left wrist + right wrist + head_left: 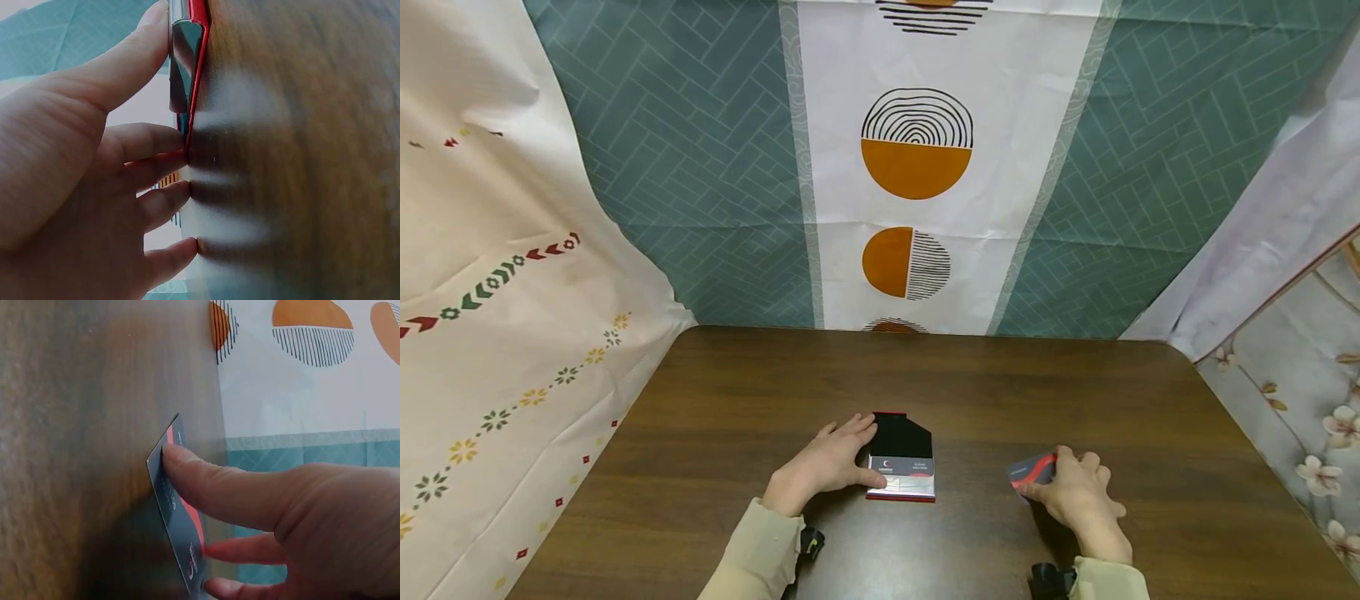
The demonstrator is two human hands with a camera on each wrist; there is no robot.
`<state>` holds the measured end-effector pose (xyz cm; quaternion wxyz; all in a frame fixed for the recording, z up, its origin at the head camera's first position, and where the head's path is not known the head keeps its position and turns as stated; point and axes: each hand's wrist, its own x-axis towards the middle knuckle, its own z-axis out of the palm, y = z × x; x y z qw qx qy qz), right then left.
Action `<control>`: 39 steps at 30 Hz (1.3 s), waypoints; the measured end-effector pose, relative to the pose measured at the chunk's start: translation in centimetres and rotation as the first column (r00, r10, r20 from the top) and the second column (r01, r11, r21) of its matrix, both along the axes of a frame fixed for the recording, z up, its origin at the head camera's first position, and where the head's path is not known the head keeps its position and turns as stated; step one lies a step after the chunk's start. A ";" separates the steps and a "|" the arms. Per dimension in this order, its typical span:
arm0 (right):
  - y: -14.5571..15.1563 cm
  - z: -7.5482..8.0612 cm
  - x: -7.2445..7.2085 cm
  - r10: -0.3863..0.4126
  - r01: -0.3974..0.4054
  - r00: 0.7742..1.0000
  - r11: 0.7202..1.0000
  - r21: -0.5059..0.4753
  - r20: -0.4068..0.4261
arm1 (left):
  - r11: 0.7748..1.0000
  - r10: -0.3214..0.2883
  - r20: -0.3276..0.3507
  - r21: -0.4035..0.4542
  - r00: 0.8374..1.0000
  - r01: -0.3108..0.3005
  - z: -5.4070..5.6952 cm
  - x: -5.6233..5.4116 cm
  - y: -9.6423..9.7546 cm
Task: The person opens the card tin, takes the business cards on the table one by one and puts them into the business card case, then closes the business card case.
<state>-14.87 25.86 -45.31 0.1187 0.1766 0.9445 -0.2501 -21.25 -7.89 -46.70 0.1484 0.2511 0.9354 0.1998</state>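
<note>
A business card holder (901, 458) lies on the table, with a black inner face, red edges and a silver pocket at its near end. In that pocket sits a grey printed card (898, 467). My left hand (831, 467) grips the holder at its left side, thumb on the silver pocket and forefinger at the far left edge; the other fingertips rest on the table in the left wrist view. To the right, my right hand (1078, 496) pinches a dark grey business card (177, 506) with a red stripe between thumb and fingers, tilted close over the table.
The brown wooden table (737, 375) has rounded far corners. Behind it hangs a teal and white curtain (917, 183) with orange half circles. Patterned cloths hang at the left (512, 333) and the right (1300, 417). Dark wrist straps show on both wrists.
</note>
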 end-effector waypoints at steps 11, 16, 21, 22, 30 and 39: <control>0.8 -0.1 0.4 -0.013 0.013 1.000 0.999 0.032 -0.004 | 1.000 0.001 0.004 0.003 1.000 -0.001 0.0 0.1 0.0; 1.1 -0.1 0.4 -0.014 0.013 0.999 0.999 -0.032 -0.038 | 1.000 0.000 0.002 0.006 1.000 0.000 0.0 0.1 -0.2; 1.9 -0.2 0.4 0.008 -0.024 0.995 0.987 -0.159 -0.100 | 1.000 -0.002 -0.010 -0.008 1.000 0.002 0.0 0.0 -0.1; 2.1 -0.3 0.5 0.007 -0.030 0.993 0.982 -0.189 -0.119 | 1.000 -0.002 -0.011 -0.010 1.000 0.002 0.0 0.0 -0.1; 3.8 -0.7 0.4 -0.073 -0.002 0.983 0.914 -0.405 -0.168 | 1.000 0.002 -0.001 -0.006 1.000 -0.002 0.1 0.2 -0.1; 3.5 0.0 -0.9 -0.123 -0.001 0.960 0.896 -0.444 -0.252 | 1.000 0.004 -0.003 -0.019 1.000 -0.004 -0.1 0.0 0.0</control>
